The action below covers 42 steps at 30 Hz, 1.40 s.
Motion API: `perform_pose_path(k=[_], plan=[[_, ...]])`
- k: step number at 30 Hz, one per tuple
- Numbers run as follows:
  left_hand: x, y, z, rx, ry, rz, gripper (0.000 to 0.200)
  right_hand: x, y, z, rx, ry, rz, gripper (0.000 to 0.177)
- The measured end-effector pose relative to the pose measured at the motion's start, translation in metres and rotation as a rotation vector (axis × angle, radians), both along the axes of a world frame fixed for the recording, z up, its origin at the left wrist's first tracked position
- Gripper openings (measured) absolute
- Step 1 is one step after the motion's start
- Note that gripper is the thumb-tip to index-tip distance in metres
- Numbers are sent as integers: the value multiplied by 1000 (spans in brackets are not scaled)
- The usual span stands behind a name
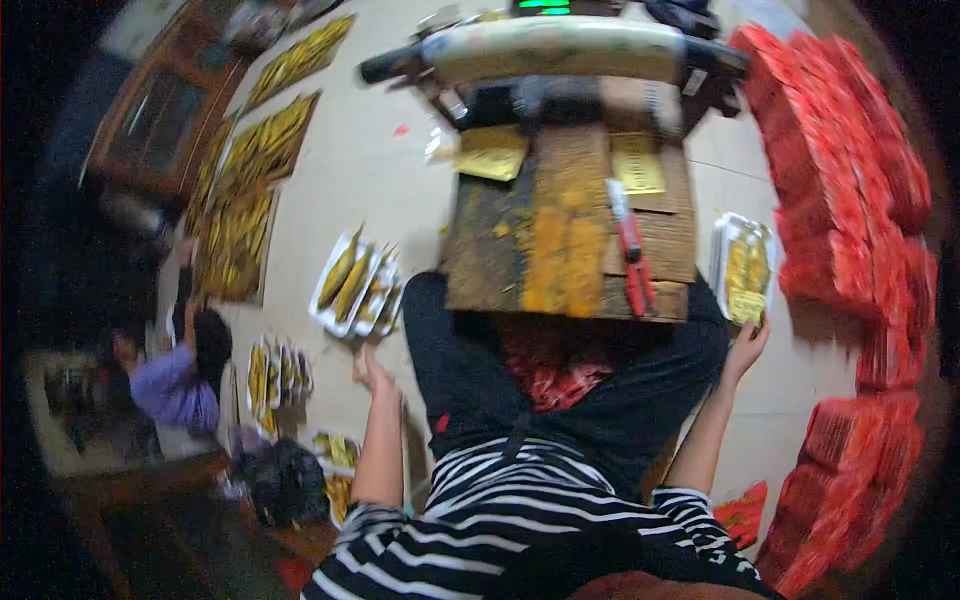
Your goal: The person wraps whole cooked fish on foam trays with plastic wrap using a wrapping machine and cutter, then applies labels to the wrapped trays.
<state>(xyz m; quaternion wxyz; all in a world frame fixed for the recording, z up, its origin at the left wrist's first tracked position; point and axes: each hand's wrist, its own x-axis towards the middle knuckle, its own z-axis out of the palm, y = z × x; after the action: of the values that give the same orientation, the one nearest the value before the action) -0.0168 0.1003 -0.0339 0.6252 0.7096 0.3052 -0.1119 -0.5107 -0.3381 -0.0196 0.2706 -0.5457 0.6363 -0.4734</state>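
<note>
My right hand [745, 350] grips the near end of a white tray [752, 262] on the floor to my right. Film covers this tray's yellow food, and a yellow label [747, 304] lies at its near end. My left hand [374, 374] is empty with its fingers apart, just below other white trays [326, 318] holding long yellow-brown pieces that look like fish. Between my knees and the film roll [560, 50] stands a stained board [570, 250]. On it are a red-handled knife [633, 255] and yellow labels [638, 165].
Stacked red bundles [830, 190] line the right side. At the left, a person in a purple top [178, 392] sits near large boards of yellow pieces [235, 230]. More filled trays [275, 378] and a black bag [283, 483] lie at lower left. A wooden cabinet [160, 115] stands behind.
</note>
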Motion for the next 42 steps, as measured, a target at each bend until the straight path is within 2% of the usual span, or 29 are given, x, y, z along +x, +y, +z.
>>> perform_pose_path(k=[2, 4, 5, 7, 9, 10, 12, 13, 15, 16, 17, 18, 19, 20, 21, 22, 25, 26, 28, 29, 30, 31, 32, 33, 34, 36, 38, 40, 42], plan=[[15, 16, -7, 62, 3, 8, 77, 56, -33, 66, -55, -36, 247, 29], [41, 20, 0, 269, -224, -10, 72, 123, -42, 120, -289, 2, 479, 27], [57, 19, 9, 276, -277, 55, 69, 148, -48, 139, -300, 208, 570, 28], [103, 17, 38, 227, -319, 131, 64, 188, -76, 142, -328, 518, 688, 32], [145, 22, 55, 126, -267, 166, 63, 206, -110, 125, -240, 550, 668, 35], [179, 34, 33, 179, -282, 87, 64, 212, -124, 117, -222, 578, 648, 35], [251, 55, -30, 330, -220, -97, 66, 205, -146, 95, -297, 875, 567, 35], [261, 57, -27, 411, -153, -247, 66, 205, -151, 93, -334, 1023, 510, 35], [264, 51, -2, 559, -6, -580, 66, 210, -133, 106, -248, 814, 570, 34], [258, 46, 10, 466, 61, -569, 60, 203, -125, 113, -195, 716, 580, 34], [275, 58, -11, 561, -18, -762, 53, 195, -129, 108, -74, 698, 524, 35], [283, 70, -34, 783, -335, -831, 47, 194, -119, 113, 9, 571, 528, 32], [278, 71, -35, 763, -365, -822, 36, 191, -119, 113, -68, 539, 533, 29], [265, 68, -22, 553, -285, -791, 31, 186, -119, 106, -146, 508, 540, 25], [249, 67, -5, 349, -198, -754, 26, 178, -125, 99, -74, 399, 591, 22], [233, 63, 10, 311, -247, -722, 24, 171, -132, 95, -4, 280, 639, 19], [191, 50, 20, 105, -474, -585, 22, 175, -132, 98, -120, 252, 650, 16], [171, 41, 38, 32, -475, -595, 22, 174, -138, 96, -143, 241, 683, 16], [127, 7, 75, -180, -461, -602, 29, 211, -88, 141, -89, 162, 677, 18], [103, -11, 88, -313, -443, -588, 39, 205, -97, 136, -42, 246, 706, 20], [68, -37, 124, -415, -284, -583, 46, 204, -109, 128, -13, 327, 740, 23], [37, -62, 143, -506, -247, -634, 37, 206, -117, 120, -206, 351, 752, 25], [12, -83, 133, -468, -204, -609, 46, 211, -119, 118, -394, 376, 763, 28], [-6, -104, 104, -565, -284, -741, 39, 217, -105, 139, -539, 514, 674, 28], [-38, -128, 131, -693, -251, -829, 31, 224, -78, 170, -672, 653, 580, 28], [-91, -162, 158, -833, -85, -879, 26, 215, -65, 194, -547, 580, 532, 20], [-126, -182, 163, -834, -60, -924, 27, 216, -47, 210, -383, -131, 696, 17], [-142, -190, 161, -783, -39, -963, 28, 204, -22, 232, -35, -167, 855, 16], [-149, -192, 167, -711, -26, -999, 29, 204, 21, 246, 132, -114, 975, 17]])
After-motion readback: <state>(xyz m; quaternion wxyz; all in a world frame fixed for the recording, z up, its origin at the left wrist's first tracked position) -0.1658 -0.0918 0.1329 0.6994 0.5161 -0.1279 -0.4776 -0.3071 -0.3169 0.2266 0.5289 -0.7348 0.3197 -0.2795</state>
